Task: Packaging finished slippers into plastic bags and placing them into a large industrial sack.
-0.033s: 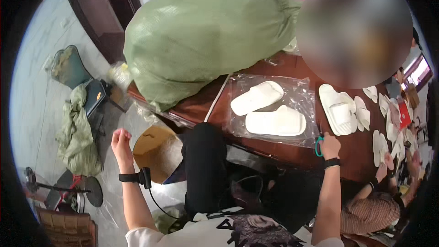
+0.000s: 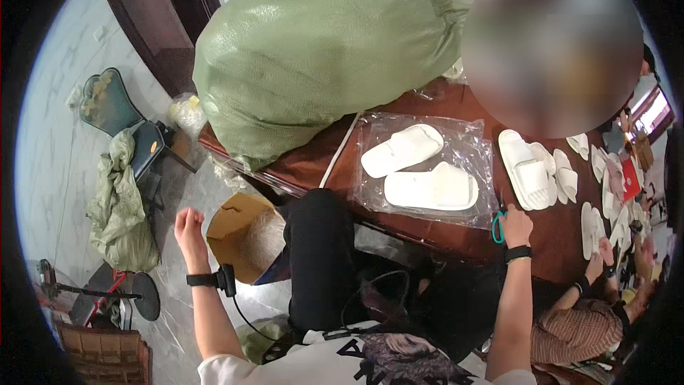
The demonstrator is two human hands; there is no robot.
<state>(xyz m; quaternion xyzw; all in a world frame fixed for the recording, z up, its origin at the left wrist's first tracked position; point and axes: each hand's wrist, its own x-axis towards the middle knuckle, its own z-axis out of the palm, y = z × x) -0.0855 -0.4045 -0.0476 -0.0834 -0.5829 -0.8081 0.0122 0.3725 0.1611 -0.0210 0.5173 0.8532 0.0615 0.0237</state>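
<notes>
Scissors (image 2: 494, 228) with teal handles are in my right hand (image 2: 518, 227), at the table's near edge. Just beyond this hand lies a white slipper (image 2: 526, 175), one of several on the table. To the left of the scissors, two white slippers, one angled (image 2: 402, 150) and one nearly level (image 2: 432, 189), rest on or in a clear plastic bag (image 2: 363, 196); I cannot tell which. My left hand (image 2: 191, 232) is raised off to the left, fingers curled in, with nothing showing in it. A cardboard box (image 2: 229, 235) with clear plastic inside stands beside it.
A huge green sack (image 2: 320, 50) covers the table's (image 2: 313, 164) far left. A chair (image 2: 114, 110) with a crumpled green sack (image 2: 121, 207) stands at the left. At the right, another person's hands (image 2: 595, 267) are near more slippers and a red item (image 2: 631, 178).
My left hand has dropped very slightly. The rest of the view has shifted only a little; my right hand still grips the scissors.
</notes>
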